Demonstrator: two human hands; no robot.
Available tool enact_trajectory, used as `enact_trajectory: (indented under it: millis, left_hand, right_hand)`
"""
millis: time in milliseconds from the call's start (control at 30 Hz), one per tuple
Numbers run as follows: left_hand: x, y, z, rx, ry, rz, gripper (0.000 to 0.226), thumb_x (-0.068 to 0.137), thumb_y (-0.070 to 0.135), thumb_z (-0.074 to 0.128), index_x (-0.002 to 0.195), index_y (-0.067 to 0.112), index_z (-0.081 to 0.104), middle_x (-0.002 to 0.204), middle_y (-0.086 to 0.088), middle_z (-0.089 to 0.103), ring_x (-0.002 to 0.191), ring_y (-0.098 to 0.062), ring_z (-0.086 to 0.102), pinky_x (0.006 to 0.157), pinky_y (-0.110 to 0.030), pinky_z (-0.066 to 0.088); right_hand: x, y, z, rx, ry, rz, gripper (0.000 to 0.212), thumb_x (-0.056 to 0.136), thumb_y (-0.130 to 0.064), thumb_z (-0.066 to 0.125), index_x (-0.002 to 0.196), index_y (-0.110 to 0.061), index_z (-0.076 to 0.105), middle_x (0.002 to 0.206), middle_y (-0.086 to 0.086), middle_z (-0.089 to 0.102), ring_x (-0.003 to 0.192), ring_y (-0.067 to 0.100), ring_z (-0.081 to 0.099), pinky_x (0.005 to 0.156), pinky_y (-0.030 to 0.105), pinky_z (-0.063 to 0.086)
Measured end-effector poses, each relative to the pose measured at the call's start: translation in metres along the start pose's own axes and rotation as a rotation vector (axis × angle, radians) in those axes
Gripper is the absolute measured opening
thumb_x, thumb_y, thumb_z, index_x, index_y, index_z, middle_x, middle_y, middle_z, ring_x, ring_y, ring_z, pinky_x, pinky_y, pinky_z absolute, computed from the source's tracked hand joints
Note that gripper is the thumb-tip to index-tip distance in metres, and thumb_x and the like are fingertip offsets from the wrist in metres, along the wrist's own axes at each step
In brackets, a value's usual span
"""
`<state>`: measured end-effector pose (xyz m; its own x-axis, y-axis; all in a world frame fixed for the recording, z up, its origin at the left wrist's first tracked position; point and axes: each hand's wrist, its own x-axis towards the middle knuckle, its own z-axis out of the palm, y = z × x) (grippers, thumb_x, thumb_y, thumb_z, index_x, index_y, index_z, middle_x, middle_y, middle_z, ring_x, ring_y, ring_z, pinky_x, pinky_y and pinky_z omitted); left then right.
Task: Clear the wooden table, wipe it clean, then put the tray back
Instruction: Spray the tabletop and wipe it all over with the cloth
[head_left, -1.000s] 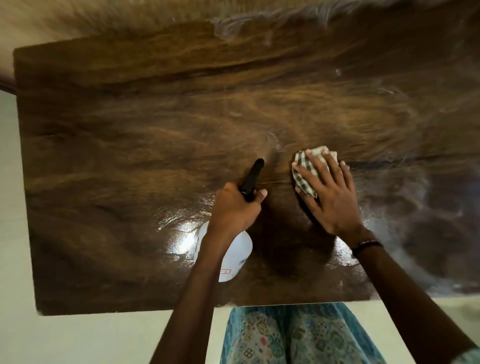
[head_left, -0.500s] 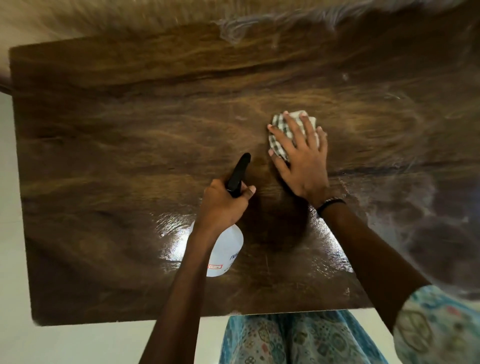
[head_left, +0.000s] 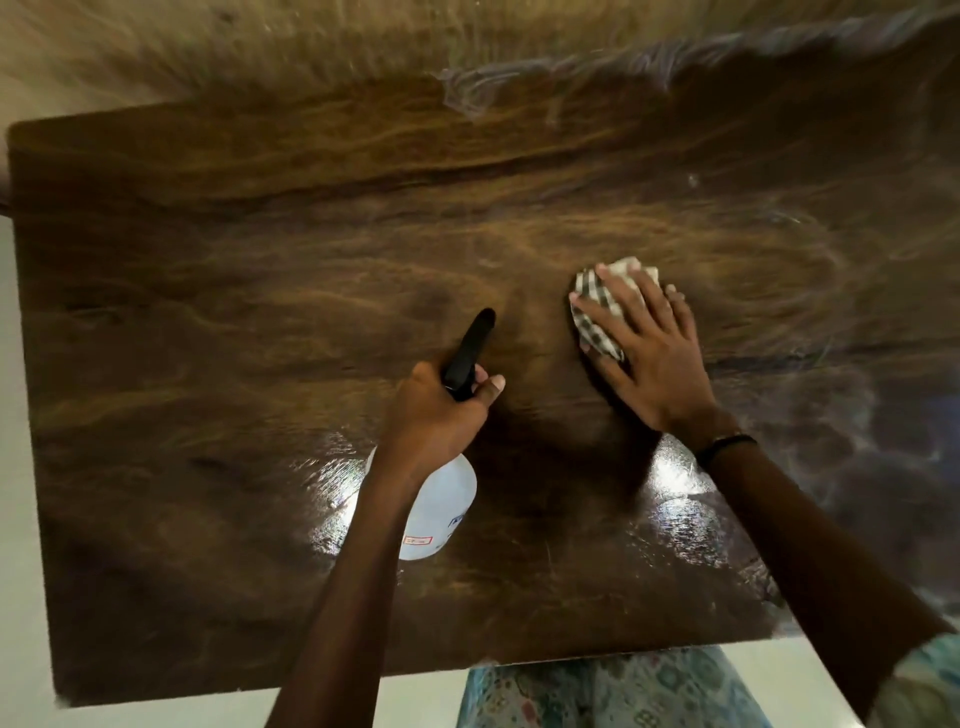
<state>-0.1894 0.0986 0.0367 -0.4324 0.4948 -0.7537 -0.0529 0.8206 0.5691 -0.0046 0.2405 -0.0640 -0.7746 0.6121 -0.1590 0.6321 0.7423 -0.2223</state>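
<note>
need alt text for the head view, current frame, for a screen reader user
Seen from above, a person's right hand presses a checked cloth flat on a dark wooden table, while the left hand grips a white spray bottle with a black nozzle pointing away. The tabletop near the front edge shines under the light; no tray is in view.

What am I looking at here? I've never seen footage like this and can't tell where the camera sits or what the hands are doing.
The camera is worn on a person's head, looking down at their own two bare hands; no robot is involved. Below is a wooden table, shiny and wet near the front. The left hand grips a white spray bottle with a black nozzle. The right hand presses a checked cloth flat on the table with straight fingers, wiping. No tray is in view.
</note>
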Motion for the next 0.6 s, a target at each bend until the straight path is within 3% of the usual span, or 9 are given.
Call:
enact_trajectory:
  millis: [167,300,400,467,600]
  left_hand:
    - [0.008,0.001,-0.003,-0.007,0.032,0.026,0.017,0.084,0.030,0.066,0.093,0.016,0.064,0.078,0.011,0.056,0.074,-0.001,0.050,0.079,-0.027,0.036]
    - [0.012,0.009,-0.002,0.020,0.106,0.020,0.018,0.081,0.027,0.071,0.091,0.013,0.068,0.077,0.006,0.063,0.083,-0.017,0.061,0.076,-0.026,0.043]
    - [0.014,0.013,-0.003,0.022,0.130,0.012,0.018,0.080,0.028,0.071,0.090,0.013,0.068,0.080,0.002,0.065,0.087,-0.020,0.062,0.074,-0.025,0.042]
    - [0.017,0.017,-0.004,0.011,0.126,0.005,0.019,0.082,0.029,0.069,0.092,0.013,0.068,0.082,0.003,0.064,0.088,-0.018,0.061,0.076,-0.024,0.040]
    - [0.023,0.028,0.000,-0.032,0.117,-0.014,0.019,0.083,0.030,0.068,0.094,0.015,0.067,0.080,0.009,0.059,0.091,-0.018,0.058,0.082,-0.027,0.041]
  right_hand:
    - [0.071,-0.057,0.009,0.074,0.084,0.120,0.055,0.092,-0.043,0.043,0.146,-0.034,0.035,0.158,0.001,0.025,0.147,0.030,0.015,0.113,0.059,0.015]
    - [0.061,-0.088,0.020,0.028,0.015,-0.204,0.055,0.092,-0.046,0.037,0.144,-0.030,0.039,0.156,0.005,0.030,0.145,0.032,0.021,0.115,0.056,0.016]
    - [0.028,-0.052,0.014,-0.023,-0.050,-0.368,0.053,0.094,-0.044,0.037,0.146,-0.033,0.033,0.156,0.003,0.031,0.146,0.029,0.019,0.117,0.051,0.017]
    - [0.018,-0.017,0.004,-0.062,-0.060,-0.309,0.056,0.094,-0.044,0.039,0.148,-0.039,0.025,0.158,-0.001,0.025,0.147,0.026,0.017,0.117,0.049,0.018]
    - [0.052,0.017,-0.010,-0.028,0.012,-0.087,0.054,0.095,-0.047,0.036,0.148,-0.039,0.027,0.159,-0.003,0.021,0.148,0.024,0.014,0.118,0.047,0.014]
